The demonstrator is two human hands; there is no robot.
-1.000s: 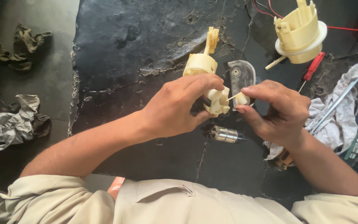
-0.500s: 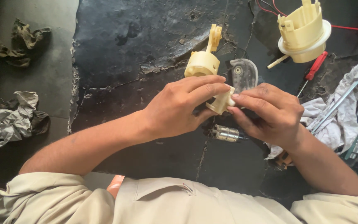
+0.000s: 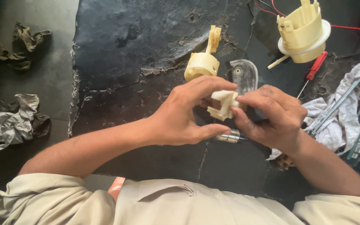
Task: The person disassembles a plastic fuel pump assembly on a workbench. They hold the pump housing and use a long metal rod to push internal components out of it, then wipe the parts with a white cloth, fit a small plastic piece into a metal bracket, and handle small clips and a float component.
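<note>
Hands meet over the dark floor: left hand (image 3: 184, 114) and right hand (image 3: 271, 114) both pinch a cream plastic clip (image 3: 224, 104) between them, fingertip to fingertip.

Three cream plastic parts (image 3: 225, 104), one red screwdriver (image 3: 313, 71), two rags (image 3: 9, 123).

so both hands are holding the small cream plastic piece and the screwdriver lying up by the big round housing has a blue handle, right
Not quite: the screwdriver has a red handle, not blue, as the head view shows. The rest holds: the left hand and right hand both hold the small cream plastic piece, and the screwdriver lies beside the big round housing.
</note>
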